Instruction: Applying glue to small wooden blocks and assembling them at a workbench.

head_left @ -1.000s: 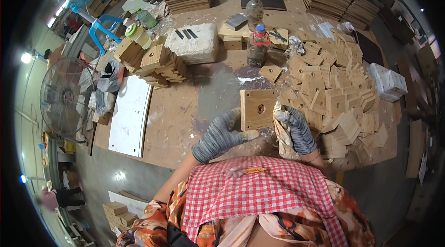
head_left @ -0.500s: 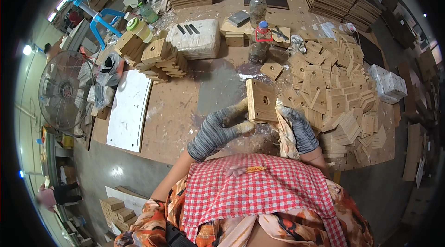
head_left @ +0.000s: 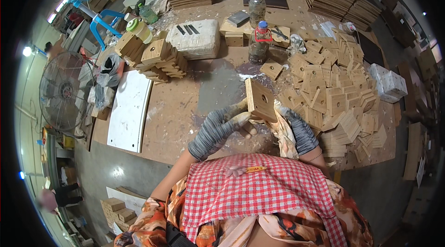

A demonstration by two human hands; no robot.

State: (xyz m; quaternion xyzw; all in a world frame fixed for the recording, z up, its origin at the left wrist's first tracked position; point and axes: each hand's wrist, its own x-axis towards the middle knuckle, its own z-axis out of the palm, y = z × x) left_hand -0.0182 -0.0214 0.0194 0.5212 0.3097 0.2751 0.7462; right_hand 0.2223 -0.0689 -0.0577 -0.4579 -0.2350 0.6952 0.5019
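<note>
Upright before me is a small wooden block with a round hole in its face. My left hand, in a grey knit glove, grips its left and lower edge, fingers partly underneath. A crumpled, stained cloth hangs from my right hand, also gloved, and touches the block's right edge. Some right fingers are hidden behind the cloth and block. To the right lies a big heap of similar wooden blocks; a single block rests behind the held one.
Two bottles with dark contents stand at the middle back. A wrapped white package and stacked blocks are left of them. A white board lies on the left, beside a fan. A co-worker's gloved hand is at the far left.
The held block has tilted slightly, and my left fingers have shifted further beneath it. My right hand stays at its right edge with the cloth. The co-worker's arm has moved near the green bottle.
</note>
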